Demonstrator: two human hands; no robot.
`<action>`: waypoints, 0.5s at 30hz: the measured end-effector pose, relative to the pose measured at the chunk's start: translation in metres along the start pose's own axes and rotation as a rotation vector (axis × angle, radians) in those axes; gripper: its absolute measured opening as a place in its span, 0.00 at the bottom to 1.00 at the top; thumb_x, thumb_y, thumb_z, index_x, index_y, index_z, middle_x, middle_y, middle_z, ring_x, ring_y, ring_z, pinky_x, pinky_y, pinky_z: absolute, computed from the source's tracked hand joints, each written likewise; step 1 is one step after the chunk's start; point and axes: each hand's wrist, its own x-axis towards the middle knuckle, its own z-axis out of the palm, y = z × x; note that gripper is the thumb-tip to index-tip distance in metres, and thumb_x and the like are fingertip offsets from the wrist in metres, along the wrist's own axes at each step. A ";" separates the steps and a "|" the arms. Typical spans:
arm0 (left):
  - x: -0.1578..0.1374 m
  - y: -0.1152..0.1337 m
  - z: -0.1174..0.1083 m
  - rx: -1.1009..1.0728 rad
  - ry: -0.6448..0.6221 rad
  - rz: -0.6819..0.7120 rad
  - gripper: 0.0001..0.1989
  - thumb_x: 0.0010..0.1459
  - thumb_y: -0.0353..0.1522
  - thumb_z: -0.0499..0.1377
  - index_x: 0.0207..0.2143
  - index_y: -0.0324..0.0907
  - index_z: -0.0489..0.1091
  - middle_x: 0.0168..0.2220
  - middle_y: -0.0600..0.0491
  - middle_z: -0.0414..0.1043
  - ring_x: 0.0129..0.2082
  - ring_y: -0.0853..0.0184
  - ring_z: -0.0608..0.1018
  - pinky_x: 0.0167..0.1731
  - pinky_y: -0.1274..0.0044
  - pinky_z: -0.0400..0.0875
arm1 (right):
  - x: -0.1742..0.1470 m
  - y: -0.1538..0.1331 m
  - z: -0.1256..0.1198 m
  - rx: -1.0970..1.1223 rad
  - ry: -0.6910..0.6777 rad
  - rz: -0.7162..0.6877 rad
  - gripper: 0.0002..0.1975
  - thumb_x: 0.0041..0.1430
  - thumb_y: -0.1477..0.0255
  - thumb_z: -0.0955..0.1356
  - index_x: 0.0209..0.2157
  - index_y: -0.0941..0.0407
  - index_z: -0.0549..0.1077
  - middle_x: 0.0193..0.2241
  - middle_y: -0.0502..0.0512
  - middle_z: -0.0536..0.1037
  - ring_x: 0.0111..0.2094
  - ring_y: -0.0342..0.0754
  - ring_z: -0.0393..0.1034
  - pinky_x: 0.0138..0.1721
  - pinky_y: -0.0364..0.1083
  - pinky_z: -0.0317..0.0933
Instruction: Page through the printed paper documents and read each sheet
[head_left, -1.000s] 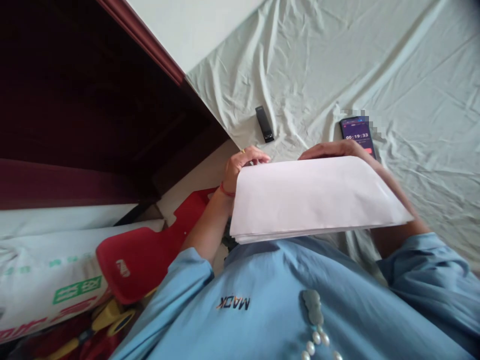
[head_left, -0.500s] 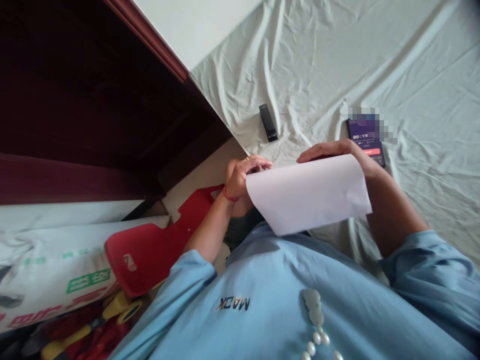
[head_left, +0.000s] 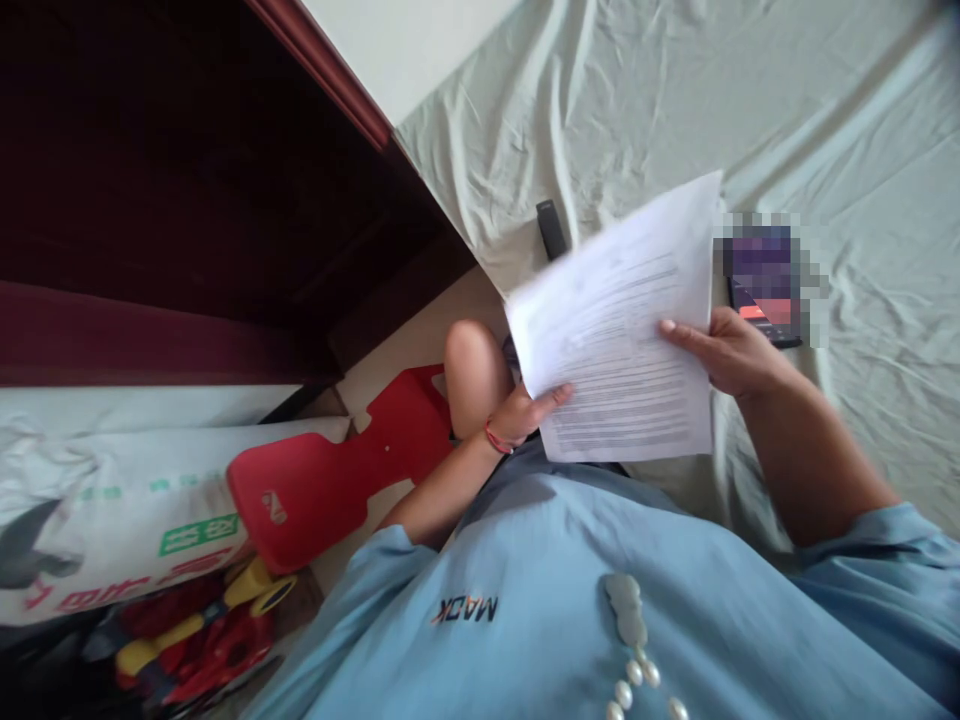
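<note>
one printed paper (head_left: 619, 345), toward three o'clock in my view, grasped by left hand (head_left: 526, 412) at its eight o'clock, right hand (head_left: 739, 352) at three — likely light, floppy, creasable — i'd pinch side edges.

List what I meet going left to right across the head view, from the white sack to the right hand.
White sack → red panel → bare knee → left hand → printed paper → right hand.
</note>
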 end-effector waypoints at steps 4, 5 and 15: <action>0.008 0.007 0.008 -0.266 0.069 -0.173 0.37 0.50 0.49 0.78 0.60 0.46 0.78 0.59 0.43 0.83 0.70 0.45 0.75 0.71 0.53 0.68 | -0.007 0.014 -0.001 0.037 -0.081 0.137 0.25 0.53 0.43 0.81 0.31 0.52 0.85 0.30 0.55 0.87 0.29 0.56 0.83 0.28 0.53 0.80; 0.011 0.009 0.009 -0.329 0.101 -0.186 0.38 0.50 0.49 0.77 0.61 0.46 0.78 0.60 0.43 0.82 0.70 0.45 0.75 0.71 0.53 0.69 | -0.008 0.016 -0.001 0.030 -0.097 0.154 0.25 0.53 0.43 0.81 0.31 0.52 0.85 0.29 0.55 0.87 0.29 0.56 0.83 0.28 0.53 0.80; 0.029 0.018 0.025 -0.203 0.165 -0.059 0.35 0.46 0.50 0.80 0.53 0.46 0.80 0.57 0.47 0.84 0.71 0.46 0.74 0.72 0.55 0.69 | -0.010 0.024 -0.001 0.064 0.035 0.077 0.24 0.53 0.46 0.82 0.40 0.51 0.87 0.36 0.55 0.88 0.39 0.60 0.86 0.39 0.56 0.82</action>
